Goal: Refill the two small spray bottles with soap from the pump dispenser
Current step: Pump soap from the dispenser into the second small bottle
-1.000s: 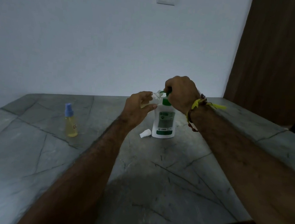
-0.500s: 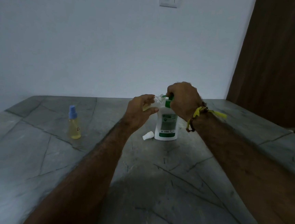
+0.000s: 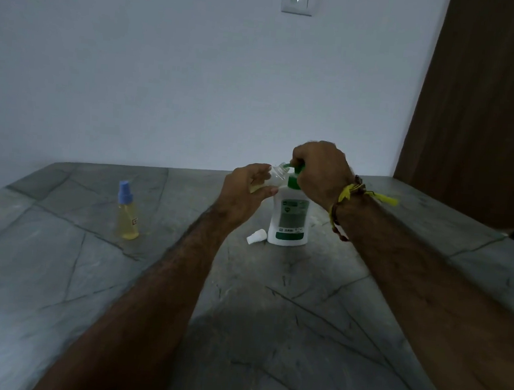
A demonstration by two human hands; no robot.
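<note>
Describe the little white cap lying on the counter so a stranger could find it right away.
Start at the white pump dispenser standing mid-counter under the hands. At its base, on its left side, lies the white cap, tipped on its side. It is the only loose white piece; the blue-topped spray bottle stands upright farther left.

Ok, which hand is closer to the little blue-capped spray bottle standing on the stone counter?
Left. The left hand is nearer the blue-capped spray bottle, though apart from it, up and to its right. The right hand sits farther right, on the white pump dispenser.
</note>
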